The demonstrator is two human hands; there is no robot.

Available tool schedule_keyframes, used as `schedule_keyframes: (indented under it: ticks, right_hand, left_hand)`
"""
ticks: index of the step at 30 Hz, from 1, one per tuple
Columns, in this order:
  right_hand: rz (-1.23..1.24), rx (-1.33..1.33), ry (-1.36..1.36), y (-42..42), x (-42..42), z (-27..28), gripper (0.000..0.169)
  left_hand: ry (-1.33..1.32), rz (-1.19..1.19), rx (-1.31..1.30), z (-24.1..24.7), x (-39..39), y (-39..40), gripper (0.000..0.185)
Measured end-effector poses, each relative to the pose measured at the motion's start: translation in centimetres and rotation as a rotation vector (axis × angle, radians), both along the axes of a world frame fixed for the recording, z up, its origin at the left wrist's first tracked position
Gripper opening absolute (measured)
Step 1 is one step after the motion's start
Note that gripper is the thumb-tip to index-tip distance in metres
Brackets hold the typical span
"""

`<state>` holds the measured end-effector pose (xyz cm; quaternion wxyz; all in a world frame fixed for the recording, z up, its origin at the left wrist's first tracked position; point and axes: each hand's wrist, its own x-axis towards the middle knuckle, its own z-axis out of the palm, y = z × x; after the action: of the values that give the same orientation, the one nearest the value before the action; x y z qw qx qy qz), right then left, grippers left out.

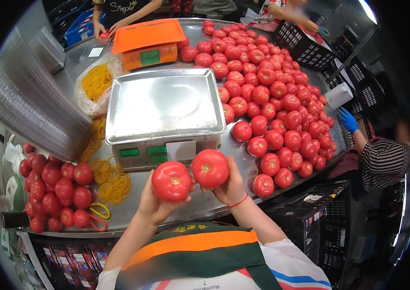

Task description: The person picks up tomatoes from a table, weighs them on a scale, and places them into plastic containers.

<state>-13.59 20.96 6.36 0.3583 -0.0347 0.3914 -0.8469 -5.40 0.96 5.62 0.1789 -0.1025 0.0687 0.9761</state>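
Observation:
My left hand [161, 208] holds a large red tomato [172, 181], its stem scar facing up. In my right hand [232, 186], which has a red cord at the wrist, is another large tomato [210, 168]. Both tomatoes are side by side over the near edge of a digital scale [121, 159] with a bare steel pan [165, 103]. A broad heap of tomatoes [273, 139] covers the right side of the metal table; a smaller pile [51, 195] lies at the left. Yellow rubber bands [114, 185] lie loose left of the scale and fill a plastic bag [96, 83] behind them.
Stacked clear plastic trays [41, 98] lean at the left. An orange scale [148, 47] stands at the back. Black crates [302, 47] are at the back right, more [310, 214] beside me. Co-workers' hands [112, 30] work across the table; a blue-gloved hand [348, 119] is at the right edge.

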Motion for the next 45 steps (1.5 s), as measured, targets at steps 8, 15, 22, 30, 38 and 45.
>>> schedule_keyframes:
  ticks: [8,15,22,30,38,45]
  right_hand:
    - [0.047,0.606,0.887,1.4,3.2,-1.0,0.088]
    - [0.100,1.139,1.457,1.0,4.5,-3.2,0.078]
    - [-0.071,1.055,0.935,4.9,4.9,-3.8,0.050]
    - [0.160,0.329,-0.143,8.2,6.0,-6.9,0.060]
    - [0.259,0.312,-0.133,7.1,5.9,-6.7,0.042]
    - [0.305,0.218,-0.170,3.5,5.3,-5.8,0.031]
  left_hand:
    - [0.464,0.191,-1.605,-1.7,3.7,-0.5,0.093]
    - [0.682,-0.038,-2.432,-3.2,3.9,0.6,0.093]
    - [0.254,0.388,-1.923,-6.2,2.3,-2.8,0.081]
    - [0.310,0.272,-1.219,-6.1,0.7,-4.8,0.046]
    - [0.012,0.180,-1.764,-7.0,8.8,-0.8,0.057]
    - [0.079,0.293,-1.727,-5.8,8.6,-3.1,0.056]
